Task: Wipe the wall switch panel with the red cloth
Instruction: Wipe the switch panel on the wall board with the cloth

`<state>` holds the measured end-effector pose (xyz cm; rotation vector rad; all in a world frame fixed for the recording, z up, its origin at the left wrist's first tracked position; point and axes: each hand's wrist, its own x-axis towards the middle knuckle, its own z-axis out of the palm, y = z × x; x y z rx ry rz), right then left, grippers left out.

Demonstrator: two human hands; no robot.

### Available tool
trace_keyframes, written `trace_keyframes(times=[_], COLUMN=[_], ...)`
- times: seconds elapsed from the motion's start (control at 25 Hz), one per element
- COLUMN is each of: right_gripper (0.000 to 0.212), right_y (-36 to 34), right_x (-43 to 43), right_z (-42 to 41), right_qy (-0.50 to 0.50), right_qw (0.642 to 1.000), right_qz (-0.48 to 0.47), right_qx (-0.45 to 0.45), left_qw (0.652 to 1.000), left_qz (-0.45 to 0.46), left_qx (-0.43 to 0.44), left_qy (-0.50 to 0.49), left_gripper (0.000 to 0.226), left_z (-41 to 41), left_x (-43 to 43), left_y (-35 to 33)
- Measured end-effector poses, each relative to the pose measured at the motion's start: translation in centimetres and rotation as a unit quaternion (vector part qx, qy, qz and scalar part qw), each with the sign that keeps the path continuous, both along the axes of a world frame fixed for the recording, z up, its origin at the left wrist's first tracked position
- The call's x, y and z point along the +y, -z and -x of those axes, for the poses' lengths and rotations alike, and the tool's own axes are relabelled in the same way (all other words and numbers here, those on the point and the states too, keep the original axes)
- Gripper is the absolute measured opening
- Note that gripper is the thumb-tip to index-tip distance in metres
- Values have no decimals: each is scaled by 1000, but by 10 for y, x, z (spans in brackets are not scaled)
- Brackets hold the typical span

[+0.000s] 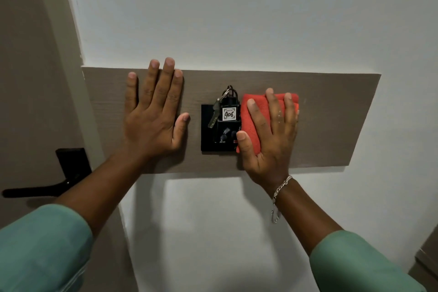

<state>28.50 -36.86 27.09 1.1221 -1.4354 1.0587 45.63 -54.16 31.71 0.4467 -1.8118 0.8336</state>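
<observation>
- One black switch panel sits near the middle of a grey-brown wooden board fixed flat on a pale wall; its right part is hidden behind the cloth and hand.
- A black key fob with a white tag reading "406" hangs over the panel's upper middle, and a metal key dangles on a ring at the fob's left side.
- The red cloth, folded into a pad, lies against the board and overlaps the panel's right edge.
- The right hand presses the cloth flat, fingers spread over its top edge and thumb resting on its lower left corner, beside the panel's knobs.
- A silver chain bracelet hangs loose on the right wrist.
- The left hand is empty, open and laid flat on the board left of the panel, its fingertips reaching past the board's top edge and its thumb apart from the panel.
- Both forearms end in green sleeves at the bottom corners.
- At far left, a black lever door handle stands out from a taupe door.
</observation>
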Motion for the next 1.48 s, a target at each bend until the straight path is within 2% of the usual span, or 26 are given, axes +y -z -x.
trace_keyframes(times=[0.12, 0.16, 0.32, 0.48, 0.52, 0.64, 0.68, 0.8, 0.88, 1.0, 1.04, 1.16, 1.2, 1.32, 1.36, 1.48], right_gripper=[50, 49, 49, 47, 47, 48, 48, 49, 49, 50, 50, 49, 49, 50, 50, 53], right_y=[5, 5, 0, -5, -6, -9, -9, -19, -17, -12, -9, -4, -2, -6, -4, 23], right_x=[19, 23, 1, 29, 32, 12, 11, 38, 40, 4, 1, 25, 26, -5, -12, 8], right_z=[27, 33, 7, 41, 45, 17, 14, 47, 51, 9, 5, 35, 38, 6, -2, 18], right_qy=[19, 19, 6, 5, 1, -14, -20, -2, 7, 17, 14, 13, 15, 30, 38, 35], right_qw=[991, 990, 1000, 982, 983, 997, 996, 972, 980, 1000, 1000, 989, 991, 996, 994, 999], right_qz=[-62, -68, 2, -82, -85, -41, -49, -117, -98, -8, -9, -61, -49, 53, 62, -7], right_qx=[113, 123, 14, 170, 164, 71, 76, 206, 173, 19, 21, 134, 121, -61, -76, 31], left_qw=[1000, 1000, 1000, 1000, 1000, 1000, 1000, 1000, 1000, 1000, 1000, 1000, 1000, 1000, 1000, 1000], left_qz=[4, 5, 2, 1, 0, 0, 1, 6, 2, 1, 0, 6, 7, 10, 10, 8], left_qx=[2, 4, 6, 2, 3, 5, 4, 8, 8, 4, 3, 6, 9, 8, 7, 9], left_qy=[3, 3, 3, 5, 5, 3, 4, 6, 7, 2, 5, 4, 2, 0, -1, 2], left_gripper=[74, 74, 73, 73, 73, 73, 73, 73, 73, 74, 74, 74, 74, 74, 74, 74], left_z=[0, 1, 2, 1, 2, 2, 2, 1, 2, 2, 2, 2, 3, 2, 1, 2], left_x=[-1, -1, 0, 0, 1, 1, 0, 1, 1, -2, -2, -1, -1, -2, -2, -1], left_y=[0, 1, 1, 1, 1, 2, 1, 0, 2, 1, 1, 2, 2, 2, 2, 2])
